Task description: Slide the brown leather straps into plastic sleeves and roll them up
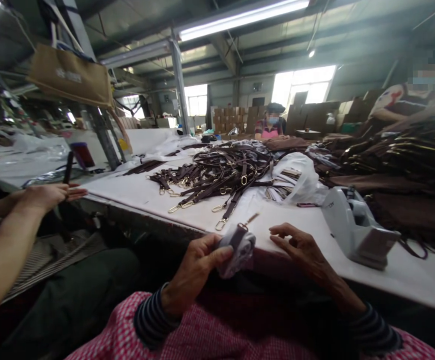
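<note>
One rounded, crinkly plastic-wrapped bundle (240, 253) sits in the left fingers (219, 256).

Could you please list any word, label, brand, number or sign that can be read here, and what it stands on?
No text can be read with certainty.
Tan hanging bag: pale lettering, too blurred.
Gray dispenser: dark marking, too small.
Wrapped bundle in the left hand: no lettering visible.

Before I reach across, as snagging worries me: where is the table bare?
The table is bare front-left of the strap pile and between the right hand and dispenser. Crowded: middle, under the pile and plastic bag; right, under brown fabric.
</note>
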`<state>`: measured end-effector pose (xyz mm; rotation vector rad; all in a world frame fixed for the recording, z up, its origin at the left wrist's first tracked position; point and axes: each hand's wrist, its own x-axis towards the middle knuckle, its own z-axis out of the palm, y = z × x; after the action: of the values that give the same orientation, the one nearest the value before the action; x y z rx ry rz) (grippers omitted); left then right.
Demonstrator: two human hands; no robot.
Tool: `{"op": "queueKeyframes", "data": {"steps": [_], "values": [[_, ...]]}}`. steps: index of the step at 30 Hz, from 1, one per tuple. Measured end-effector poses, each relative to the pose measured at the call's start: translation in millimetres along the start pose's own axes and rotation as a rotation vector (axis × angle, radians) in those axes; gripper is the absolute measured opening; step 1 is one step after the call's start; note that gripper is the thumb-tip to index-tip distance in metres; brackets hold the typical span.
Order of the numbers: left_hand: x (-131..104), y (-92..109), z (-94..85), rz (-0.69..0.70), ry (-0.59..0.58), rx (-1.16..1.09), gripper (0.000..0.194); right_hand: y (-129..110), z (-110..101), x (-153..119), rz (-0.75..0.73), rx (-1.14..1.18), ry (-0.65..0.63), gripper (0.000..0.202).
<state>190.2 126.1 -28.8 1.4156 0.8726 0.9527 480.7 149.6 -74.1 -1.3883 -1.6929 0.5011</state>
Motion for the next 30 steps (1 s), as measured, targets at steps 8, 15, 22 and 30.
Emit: {"op": "queueKeyframes", "data": {"steps": [8, 15, 22, 30], "values": [[72, -1, 27.8, 0.329, 0.118, 0.548, 0.024, -17, -1, -12, -0.241, -0.098, 0.301, 0.043], [122, -45, 93.1, 0.709, -0.039, 1.324, 0.015, -1, -31, -19, -0.356, -0.661, 0.145, 0.041], [127, -32, 77.1, 0.667, -0.301, 1.326, 0.026, 24, -25, -20, -0.261, -0.759, 0.041, 0.030], [163, 12, 51.1, 0.516, -0.743, 1.195, 0.032, 17, -29, -24, -0.339, -0.735, 0.054, 0.009]]}}
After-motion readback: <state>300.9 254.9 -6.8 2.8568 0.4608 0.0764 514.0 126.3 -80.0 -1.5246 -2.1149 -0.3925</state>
